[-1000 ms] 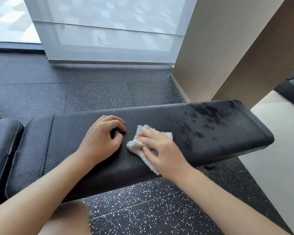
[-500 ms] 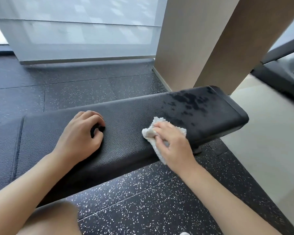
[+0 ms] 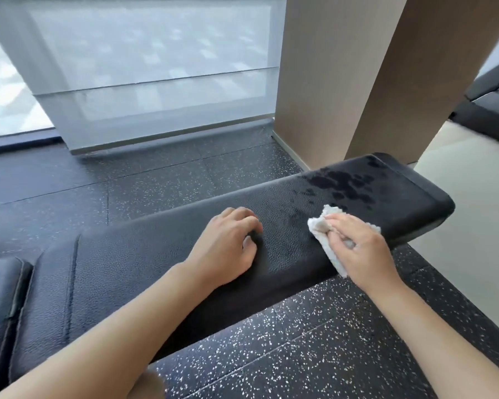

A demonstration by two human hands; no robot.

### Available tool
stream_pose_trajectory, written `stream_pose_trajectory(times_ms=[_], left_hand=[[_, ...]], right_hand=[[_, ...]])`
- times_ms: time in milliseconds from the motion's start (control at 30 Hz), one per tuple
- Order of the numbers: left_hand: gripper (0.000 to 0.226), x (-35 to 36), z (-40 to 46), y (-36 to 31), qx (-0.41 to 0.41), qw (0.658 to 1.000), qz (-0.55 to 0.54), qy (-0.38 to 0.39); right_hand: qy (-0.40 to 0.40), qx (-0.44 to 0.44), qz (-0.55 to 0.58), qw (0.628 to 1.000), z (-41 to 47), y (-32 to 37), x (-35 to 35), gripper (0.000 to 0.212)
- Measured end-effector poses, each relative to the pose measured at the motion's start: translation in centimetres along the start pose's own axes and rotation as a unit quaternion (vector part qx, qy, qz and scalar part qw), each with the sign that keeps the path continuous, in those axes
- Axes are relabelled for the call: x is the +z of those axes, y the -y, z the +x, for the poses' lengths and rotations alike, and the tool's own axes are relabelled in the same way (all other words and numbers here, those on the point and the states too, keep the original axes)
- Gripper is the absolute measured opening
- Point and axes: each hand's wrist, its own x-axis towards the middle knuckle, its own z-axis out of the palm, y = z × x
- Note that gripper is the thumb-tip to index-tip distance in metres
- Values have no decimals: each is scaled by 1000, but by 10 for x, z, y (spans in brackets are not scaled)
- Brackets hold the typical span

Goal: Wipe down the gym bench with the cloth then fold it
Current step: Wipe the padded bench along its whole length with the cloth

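Covering most of the cloth (image 3: 320, 226), right hand (image 3: 363, 251) hides its folds.

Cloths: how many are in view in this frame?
1. The white cloth lies on the black gym bench, near its wet right end, under the right hand. No other shows.
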Motion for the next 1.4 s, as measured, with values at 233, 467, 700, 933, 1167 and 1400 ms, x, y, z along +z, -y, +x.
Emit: stream_pose_trajectory(times_ms=[233,467,700,933,1167,1400], left_hand=[[33,17,5,2,-2,1000,9,-12],[29,22,2,5,-41,998,-2,-47],[28,25,3,8,-92,993,3,-70],[30,18,2,6,-105,993,-7,-57],[27,25,2,13,-93,994,-3,-63],[23,26,4,12,-95,993,-6,-73]], right_hand=[[91,-112,58,988,-52,59,40,32],[143,-51,72,986,-31,19,2,41],[153,2,87,984,37,13,27,36],[197,29,25,980,133,46,91,33],[197,7,45,979,33,41,25,34],[181,11,47,982,-4,33,3,37]])
